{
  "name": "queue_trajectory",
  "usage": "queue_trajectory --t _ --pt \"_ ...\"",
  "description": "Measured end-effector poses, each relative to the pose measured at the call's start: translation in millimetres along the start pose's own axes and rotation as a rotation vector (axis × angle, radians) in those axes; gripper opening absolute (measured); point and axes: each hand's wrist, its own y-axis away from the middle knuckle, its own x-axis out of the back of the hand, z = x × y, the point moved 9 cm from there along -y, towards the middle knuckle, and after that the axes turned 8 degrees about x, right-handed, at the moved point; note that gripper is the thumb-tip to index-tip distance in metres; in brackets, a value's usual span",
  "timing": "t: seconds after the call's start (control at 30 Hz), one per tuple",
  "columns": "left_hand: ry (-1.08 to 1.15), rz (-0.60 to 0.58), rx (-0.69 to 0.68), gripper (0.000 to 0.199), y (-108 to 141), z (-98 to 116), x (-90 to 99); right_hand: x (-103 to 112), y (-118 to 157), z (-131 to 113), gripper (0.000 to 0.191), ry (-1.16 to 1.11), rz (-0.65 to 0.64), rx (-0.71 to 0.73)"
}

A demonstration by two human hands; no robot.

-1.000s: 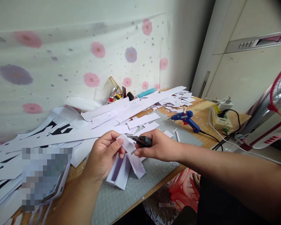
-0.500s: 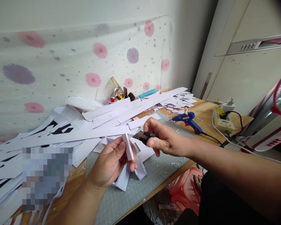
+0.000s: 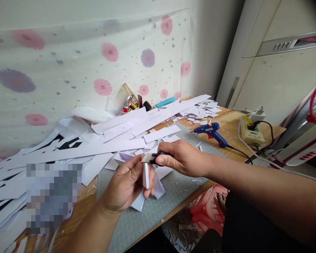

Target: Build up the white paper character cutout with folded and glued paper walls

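Note:
My left hand (image 3: 122, 188) pinches a small white foam-board piece (image 3: 146, 179), tilted upright above the cutting mat (image 3: 133, 226). My right hand (image 3: 183, 158) is closed around the black handle of a utility knife (image 3: 153, 158). The knife's broad blade points left and lies across the top end of the white piece, near my left thumb. Whether the edge cuts into it, I cannot tell. Behind and below my left fingers are folded white pieces (image 3: 160, 189), partly hidden by the hand.
A blue glue gun (image 3: 212, 133) lies right of the mat, its cord running toward a power strip (image 3: 251, 135). Long white strips (image 3: 94, 151) cover the table's left and back. Small offcuts (image 3: 200, 112) are heaped behind. A red stool (image 3: 208, 209) stands below the table edge.
My right hand has moved slightly left, bringing the knife blade onto the top of the white piece. The piece has tilted a little in my left hand.

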Motion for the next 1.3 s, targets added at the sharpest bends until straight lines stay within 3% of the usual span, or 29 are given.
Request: queue_trajectory --t 0.23,0.5,0.67,0.8,1.0,1.3 --pt "0.033 0.034 -0.012 0.03 0 -2 2.5 -4 1 -1 0.068 -0.035 -0.038 -0.025" --pt "0.05 0.09 -0.015 0.025 1 -2 5.8 -9 2 -2 0.054 -0.044 -0.096 -0.015" --pt "0.031 0.147 -0.067 0.034 1 8 8.1 -18 7 -7 0.051 0.073 -0.142 0.008" --pt "-0.011 0.164 -0.098 0.037 2 16 7.8 -18 8 -11 0.055 0.067 -0.122 0.027" --pt "-0.01 0.193 -0.053 0.032 5 10 11.5 -4 2 -4 0.069 0.069 -0.022 -0.072" --pt "0.02 0.214 -0.087 0.035 5 12 12.4 -16 4 -6 0.06 0.021 -0.084 -0.061"
